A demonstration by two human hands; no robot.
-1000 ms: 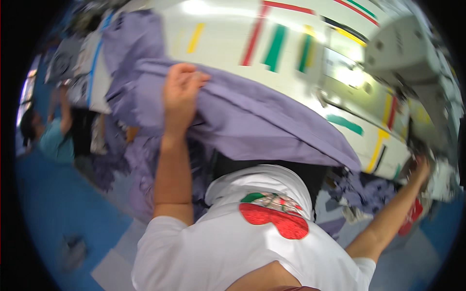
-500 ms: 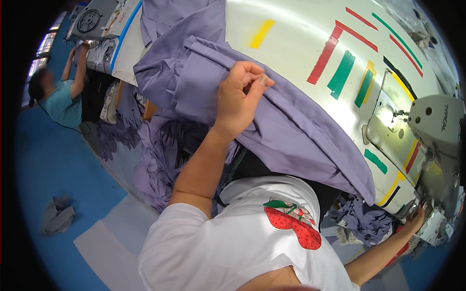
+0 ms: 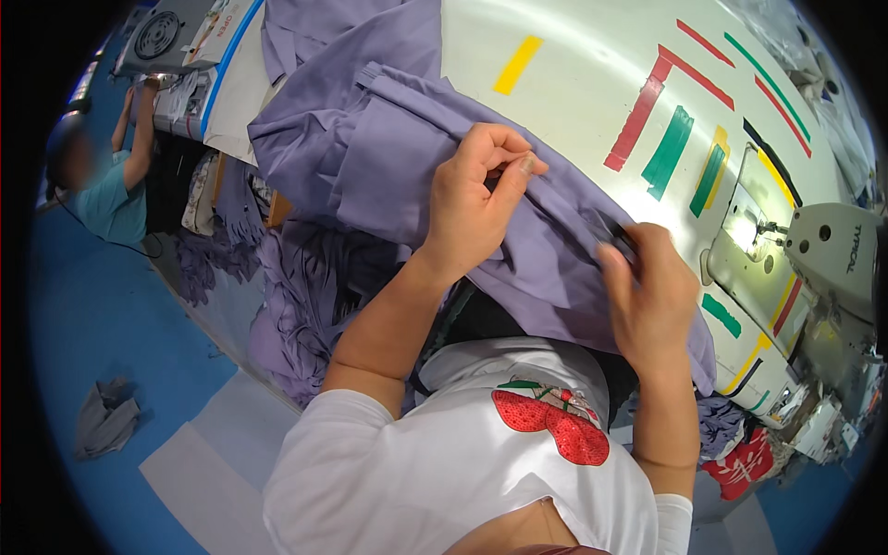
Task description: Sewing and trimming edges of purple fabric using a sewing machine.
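Pinching purple cloth (image 3: 388, 185) with the left hand (image 3: 467, 199)

Closes thumb on fingers just off centre, toward one o'clock. Holds a small dark object (image 3: 618, 232), blurred, in the right hand (image 3: 657, 296) at three o'clock, above the same folded cloth; cannot tell whether touching it. Has that cloth lying from eleven to four o'clock across the pale tabletop (image 3: 583, 65). Has red, green and yellow tape strips (image 3: 668, 153) there toward two, and a lit sewing machine (image 3: 837, 245) farther out at three. Includes a co-worker (image 3: 116, 199) in teal between nine and ten, heaped purple fabric (image 3: 282, 319) at half past eight, grey cloth (image 3: 104, 424) on the blue floor (image 3: 166, 342) at eight, patterned red cloth (image 3: 743, 462) at four.
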